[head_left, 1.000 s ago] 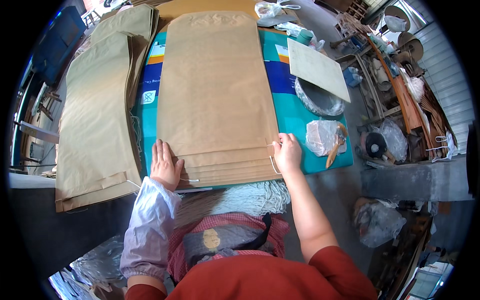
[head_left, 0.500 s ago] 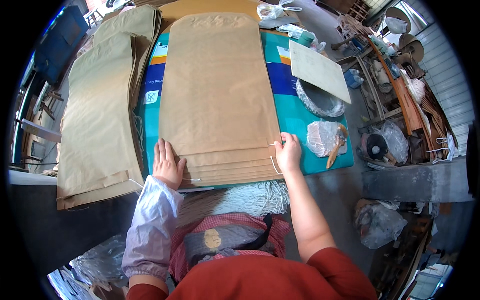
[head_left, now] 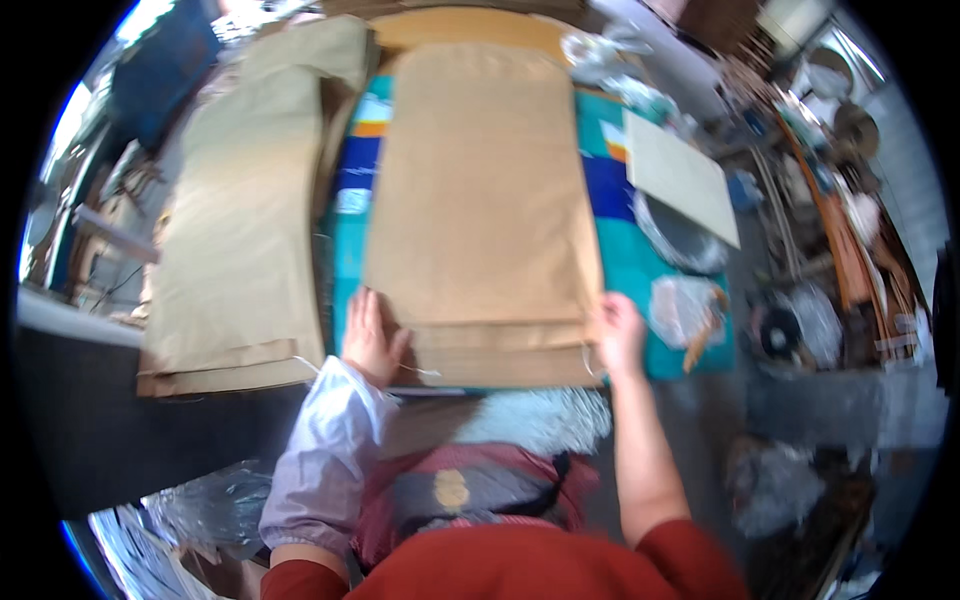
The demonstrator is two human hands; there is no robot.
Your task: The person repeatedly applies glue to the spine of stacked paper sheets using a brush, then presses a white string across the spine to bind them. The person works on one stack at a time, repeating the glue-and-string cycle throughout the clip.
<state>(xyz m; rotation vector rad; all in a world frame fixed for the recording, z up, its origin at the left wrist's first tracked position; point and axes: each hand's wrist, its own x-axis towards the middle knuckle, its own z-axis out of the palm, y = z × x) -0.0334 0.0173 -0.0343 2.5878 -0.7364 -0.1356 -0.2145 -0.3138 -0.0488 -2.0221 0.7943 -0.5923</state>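
Note:
A stack of brown paper bags (head_left: 480, 200) lies in front of me, with stepped lower edges. My left hand (head_left: 372, 340) rests on its lower left corner, fingers stretched out and nearly flat. At the lower right edge my right hand (head_left: 619, 332) is closed, its fingertips pinching the margin of a paper bag. That margin looks slightly bent up beside the fingers. A white string (head_left: 588, 358) hangs near the right fingertips, and another white string (head_left: 420, 372) sticks out beside my left hand. Motion blur hides how many bags the right fingers hold.
Another pile of paper bags (head_left: 240, 220) lies at the left. Right of the stack, on the teal printed sheet (head_left: 612, 240), are a pale board (head_left: 680, 180) over a plastic-wrapped round container (head_left: 680, 235), and a brush (head_left: 703, 335) by a plastic-wrapped bundle (head_left: 680, 308). White strings (head_left: 545, 415) hang at the front edge.
The whole view has shifted and blurred. My right fingers have closed at the bag's edge, which now bends up a little. My left hand stays on the lower left corner.

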